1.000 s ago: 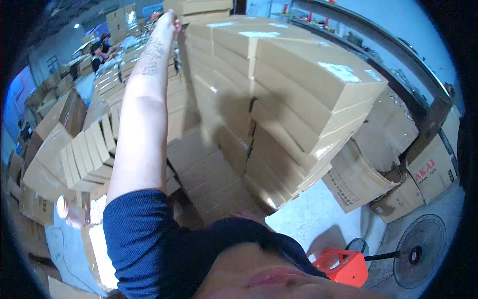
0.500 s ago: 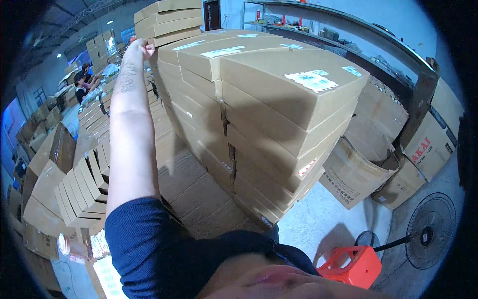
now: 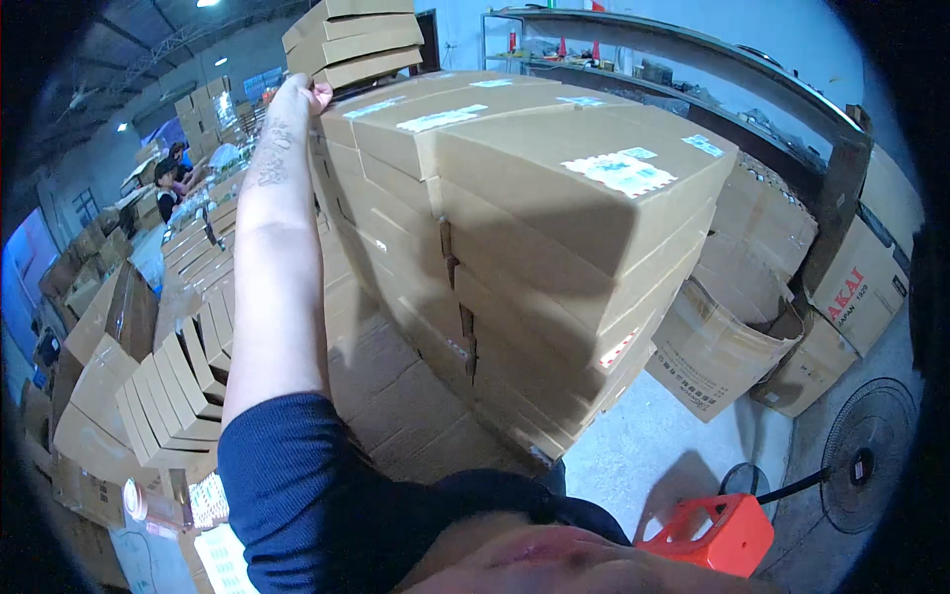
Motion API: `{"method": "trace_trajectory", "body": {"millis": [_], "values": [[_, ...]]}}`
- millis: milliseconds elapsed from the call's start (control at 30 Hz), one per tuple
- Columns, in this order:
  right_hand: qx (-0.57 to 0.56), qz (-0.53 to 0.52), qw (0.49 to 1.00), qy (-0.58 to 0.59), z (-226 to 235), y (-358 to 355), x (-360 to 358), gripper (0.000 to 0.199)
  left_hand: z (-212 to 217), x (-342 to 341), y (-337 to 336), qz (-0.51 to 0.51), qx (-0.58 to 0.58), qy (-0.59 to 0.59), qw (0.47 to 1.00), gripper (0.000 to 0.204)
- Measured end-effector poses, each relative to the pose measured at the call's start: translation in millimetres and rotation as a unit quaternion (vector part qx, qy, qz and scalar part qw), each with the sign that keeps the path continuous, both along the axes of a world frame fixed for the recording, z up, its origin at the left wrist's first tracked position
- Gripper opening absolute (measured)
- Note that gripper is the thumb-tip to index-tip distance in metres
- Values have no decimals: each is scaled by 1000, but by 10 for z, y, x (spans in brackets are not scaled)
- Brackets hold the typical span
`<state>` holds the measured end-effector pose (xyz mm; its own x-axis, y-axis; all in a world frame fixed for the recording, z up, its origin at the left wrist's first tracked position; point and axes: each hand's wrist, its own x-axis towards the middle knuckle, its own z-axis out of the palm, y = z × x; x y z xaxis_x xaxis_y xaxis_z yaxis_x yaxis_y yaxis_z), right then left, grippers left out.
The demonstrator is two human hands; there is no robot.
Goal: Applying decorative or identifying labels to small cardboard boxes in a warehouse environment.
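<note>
My left arm reaches far forward along a tall block of stacked brown cardboard boxes [image 3: 534, 148]. At its far end, my left hand [image 3: 315, 94] is closed at the lower corner of a smaller pile of flat cardboard boxes [image 3: 366, 45], apparently gripping its bottom edge. The pile sits slightly tilted, with a dark gap under it, above the far top of the block. Fingers are partly hidden by the hand's back. My right hand does not show. White printed labels [image 3: 618, 173] lie on the upper boxes.
Left of my arm stand rows of upright cardboard boxes [image 3: 168, 406]. A red plastic stool [image 3: 717, 535] and a black fan [image 3: 866, 455] are at lower right. Open cartons [image 3: 717, 346] lean beyond the block. A long shelf [image 3: 673, 45] runs behind; people [image 3: 170, 183] sit far left.
My left hand and the small pile of boxes have shifted a little to the right in view. The dark gap beneath the pile shows more. The view itself has moved slightly.
</note>
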<state>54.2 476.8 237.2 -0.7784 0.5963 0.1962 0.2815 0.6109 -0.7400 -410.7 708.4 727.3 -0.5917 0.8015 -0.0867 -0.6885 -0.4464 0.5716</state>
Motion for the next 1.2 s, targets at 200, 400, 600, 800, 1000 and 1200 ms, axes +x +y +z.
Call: {"method": "trace_trajectory", "body": {"millis": [200, 400, 600, 800, 1000, 1200], "values": [[-3, -27, 999, 17, 103, 108, -7, 41, -1, 485, 185, -42, -9, 52, 998, 22], [-5, -38, 999, 34, 223, 165, -69, 40, 74, 322, 444, -86, -16, 161, 983, 11], [-23, -41, 998, 45, 278, 92, -153, 40, -39, 406, 452, -186, -12, 157, 970, 21], [-35, -47, 997, 49, 373, 12, -147, 40, -3, 465, 263, -222, -3, 184, 957, 38], [-42, -55, 996, 60, 492, -39, -138, 40, 42, 575, 191, -271, -20, 181, 945, 61], [-50, -62, 995, 65, 583, -56, -110, 40, 68, 900, 36, -223, -34, 272, 935, 63]]}}
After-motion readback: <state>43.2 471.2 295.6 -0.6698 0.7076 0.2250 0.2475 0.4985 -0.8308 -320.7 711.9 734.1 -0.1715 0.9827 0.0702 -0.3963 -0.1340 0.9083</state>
